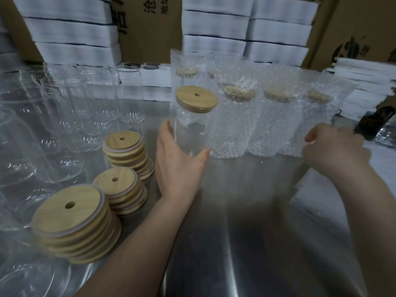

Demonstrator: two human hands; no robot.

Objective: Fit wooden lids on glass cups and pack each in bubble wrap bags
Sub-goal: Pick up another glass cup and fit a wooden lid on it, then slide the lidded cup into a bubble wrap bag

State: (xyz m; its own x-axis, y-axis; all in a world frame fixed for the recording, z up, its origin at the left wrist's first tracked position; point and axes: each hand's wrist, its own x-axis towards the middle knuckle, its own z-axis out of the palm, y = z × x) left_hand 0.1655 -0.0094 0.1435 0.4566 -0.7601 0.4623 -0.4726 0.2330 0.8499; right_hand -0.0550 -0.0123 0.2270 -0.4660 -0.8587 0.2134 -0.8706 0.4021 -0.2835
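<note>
My left hand [177, 166] grips a clear glass cup [190, 136] that stands upright on the steel table [246, 211], with a wooden lid [196, 99] seated on its rim. Just to its right stands a row of lidded cups wrapped in bubble wrap bags [235, 125]. My right hand [334, 151] hovers with curled fingers at the right end of that row, over a flat pile of bubble wrap bags [308, 189]. Whether it pinches a bag is unclear.
Three stacks of wooden lids [70, 224] [120, 189] [126, 151] sit to the left of my left arm. Several empty glass cups [70, 116] crowd the left side. White boxes [72, 33] and cardboard cartons [147, 28] wall the back. A dark object [372, 123] lies at far right.
</note>
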